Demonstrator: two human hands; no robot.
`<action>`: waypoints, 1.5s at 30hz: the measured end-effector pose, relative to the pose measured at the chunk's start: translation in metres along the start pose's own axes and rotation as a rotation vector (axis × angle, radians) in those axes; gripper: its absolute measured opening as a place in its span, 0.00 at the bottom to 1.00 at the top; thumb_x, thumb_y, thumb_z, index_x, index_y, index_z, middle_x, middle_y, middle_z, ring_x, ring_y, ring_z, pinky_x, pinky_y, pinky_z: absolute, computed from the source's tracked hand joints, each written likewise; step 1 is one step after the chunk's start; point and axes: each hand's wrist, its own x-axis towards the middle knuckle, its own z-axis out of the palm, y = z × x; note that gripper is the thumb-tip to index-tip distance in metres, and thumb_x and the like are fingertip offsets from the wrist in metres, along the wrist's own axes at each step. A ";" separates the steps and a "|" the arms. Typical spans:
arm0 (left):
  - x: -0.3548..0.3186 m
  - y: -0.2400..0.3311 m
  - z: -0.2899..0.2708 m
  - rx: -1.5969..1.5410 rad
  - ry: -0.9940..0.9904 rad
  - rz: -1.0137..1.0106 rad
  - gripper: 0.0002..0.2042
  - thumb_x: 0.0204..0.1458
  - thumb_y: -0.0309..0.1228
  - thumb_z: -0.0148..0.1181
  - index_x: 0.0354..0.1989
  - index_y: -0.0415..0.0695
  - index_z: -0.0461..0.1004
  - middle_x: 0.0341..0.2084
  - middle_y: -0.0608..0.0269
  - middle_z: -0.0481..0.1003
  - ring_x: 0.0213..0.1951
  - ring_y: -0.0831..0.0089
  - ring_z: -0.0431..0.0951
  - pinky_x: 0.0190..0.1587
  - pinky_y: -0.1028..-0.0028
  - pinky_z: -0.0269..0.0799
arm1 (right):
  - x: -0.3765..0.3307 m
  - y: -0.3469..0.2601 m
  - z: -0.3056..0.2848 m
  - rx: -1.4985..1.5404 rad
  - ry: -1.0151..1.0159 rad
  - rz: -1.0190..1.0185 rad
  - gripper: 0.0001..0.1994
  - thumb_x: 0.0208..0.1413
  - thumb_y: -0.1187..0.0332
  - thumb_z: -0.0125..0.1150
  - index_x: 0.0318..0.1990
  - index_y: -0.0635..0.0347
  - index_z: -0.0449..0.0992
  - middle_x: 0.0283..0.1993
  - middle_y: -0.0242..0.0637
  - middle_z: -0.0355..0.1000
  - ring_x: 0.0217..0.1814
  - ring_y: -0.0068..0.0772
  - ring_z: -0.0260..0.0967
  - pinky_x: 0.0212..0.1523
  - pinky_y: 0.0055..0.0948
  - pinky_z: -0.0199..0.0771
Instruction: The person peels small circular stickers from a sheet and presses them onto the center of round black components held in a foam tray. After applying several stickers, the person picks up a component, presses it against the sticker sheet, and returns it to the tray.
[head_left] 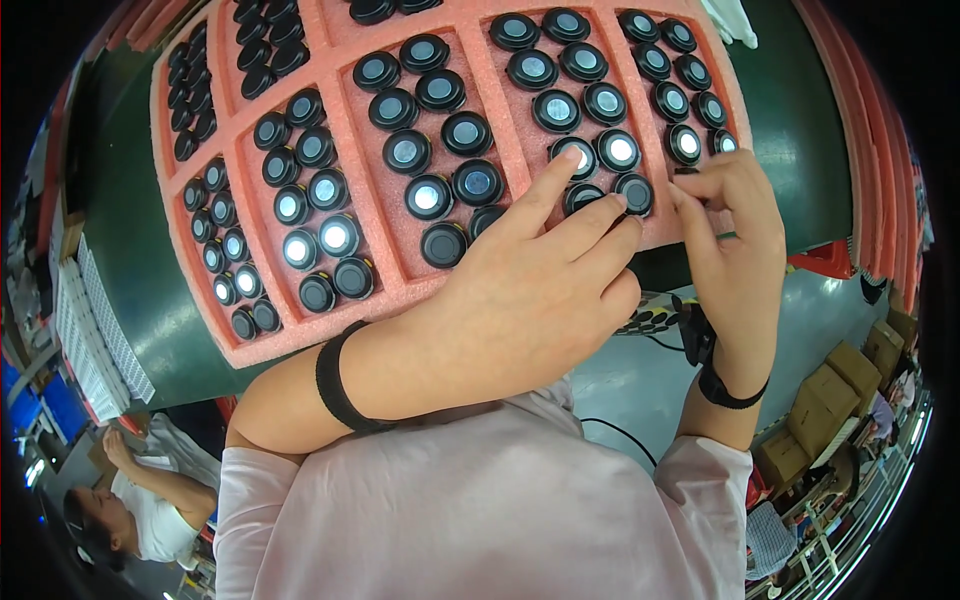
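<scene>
A pink foam tray (335, 90) holds many round black parts with grey or shiny centres, set in pairs of rows in its compartments. My left hand (545, 270) lies over the near edge of the tray, fingers apart. Its index fingertip touches a shiny-centred round part (572, 158), and other fingertips rest by a dark-centred round part (632, 194). My right hand (735, 225) bends over the near end of the rightmost compartment. Its thumb and index finger close on a round black part (686, 171), mostly hidden by the fingers.
The tray lies on a green work surface (800, 130). Stacked pink foam sheets (880, 150) stand at the right, with white slotted trays (95, 330) at the left. Cardboard boxes (825, 400) are on the floor to the right. Another person (150, 500) sits at lower left.
</scene>
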 end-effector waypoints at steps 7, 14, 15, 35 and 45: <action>-0.002 0.001 -0.005 -0.047 -0.051 -0.025 0.14 0.43 0.36 0.72 0.32 0.45 0.74 0.54 0.56 0.75 0.60 0.62 0.74 0.70 0.46 0.59 | -0.036 -0.001 -0.043 0.454 -0.254 0.291 0.09 0.50 0.81 0.67 0.39 0.67 0.78 0.39 0.39 0.72 0.41 0.32 0.72 0.44 0.28 0.71; 0.000 0.000 -0.006 0.030 -0.036 -0.100 0.16 0.41 0.36 0.73 0.33 0.45 0.74 0.57 0.54 0.74 0.61 0.61 0.73 0.69 0.48 0.61 | -0.047 0.002 -0.048 0.418 -0.285 0.235 0.10 0.52 0.78 0.65 0.43 0.67 0.77 0.43 0.40 0.72 0.47 0.35 0.71 0.52 0.30 0.68; 0.000 0.000 -0.006 0.051 -0.047 -0.113 0.16 0.41 0.36 0.73 0.34 0.45 0.74 0.58 0.53 0.74 0.62 0.61 0.73 0.68 0.48 0.61 | -0.046 0.001 -0.047 0.396 -0.275 0.240 0.11 0.54 0.78 0.64 0.44 0.68 0.77 0.44 0.41 0.72 0.50 0.36 0.70 0.54 0.30 0.66; 0.004 0.005 0.003 0.204 -0.149 -0.029 0.06 0.56 0.34 0.57 0.34 0.44 0.72 0.62 0.42 0.72 0.66 0.54 0.70 0.70 0.54 0.61 | -0.033 -0.005 -0.006 0.002 -0.135 -0.051 0.18 0.48 0.79 0.62 0.50 0.66 0.81 0.42 0.38 0.71 0.41 0.39 0.68 0.43 0.37 0.63; 0.002 0.008 0.003 0.171 -0.125 -0.073 0.08 0.51 0.33 0.63 0.34 0.44 0.73 0.63 0.42 0.71 0.66 0.51 0.70 0.71 0.54 0.60 | -0.038 -0.003 -0.014 0.144 -0.114 0.032 0.16 0.53 0.80 0.60 0.49 0.67 0.81 0.44 0.40 0.72 0.44 0.39 0.71 0.47 0.35 0.69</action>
